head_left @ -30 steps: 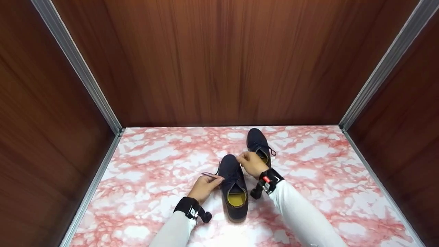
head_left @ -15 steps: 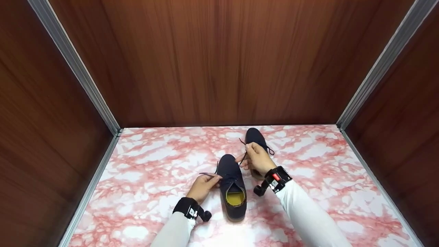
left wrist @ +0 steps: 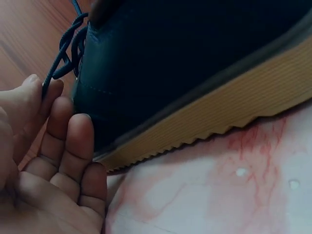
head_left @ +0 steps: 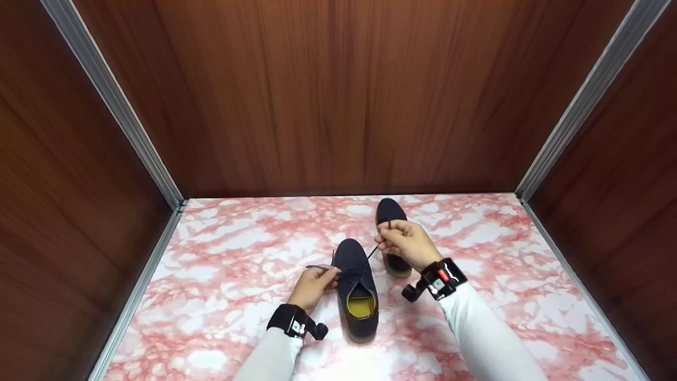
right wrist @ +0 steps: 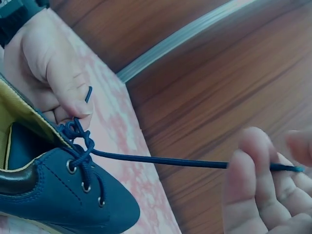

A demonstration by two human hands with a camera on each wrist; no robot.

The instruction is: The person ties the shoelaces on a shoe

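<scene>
A dark navy lace-up shoe [head_left: 350, 256] with a yellow inside sits on the surface, toe pointing away. At its left side, my left hand [head_left: 311, 290] pinches a shoelace [left wrist: 61, 57] between thumb and forefinger, close to the knot. My right hand [head_left: 413, 246], up and to the right of the shoe, holds the other lace [right wrist: 161, 160] near its tip. That lace runs straight from the knot to my fingers. Behind the right hand lies a matching second shoe [head_left: 389, 208], its middle covered by the hand.
The surface [head_left: 232, 264] has a red and white marbled pattern. Brown wood-grain panels [head_left: 328, 95] rise at the back and both sides, with grey metal strips [head_left: 119, 100] at the corners.
My right hand has moved right, away from the near shoe, drawing its lace out straight. The left hand has stayed nearly in place, still pinching its lace.
</scene>
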